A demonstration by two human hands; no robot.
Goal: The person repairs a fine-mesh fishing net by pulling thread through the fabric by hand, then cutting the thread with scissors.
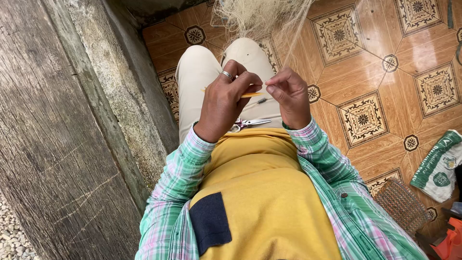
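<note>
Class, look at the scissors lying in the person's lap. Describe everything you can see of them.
The scissors look like small shiny metal ones, lying flat on the lap across the beige trousers, just above the yellow shirt's hem. The blades are shut and point toward the person's right hand side. The handle loops sit partly hidden beneath the left hand, which does not visibly grip them.

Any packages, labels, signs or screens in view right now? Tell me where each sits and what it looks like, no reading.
Sack: lying on the tiled floor at the right edge, a soft crumpled bag, white with green printed bands and a round green emblem.
No signs or screens show.
</note>
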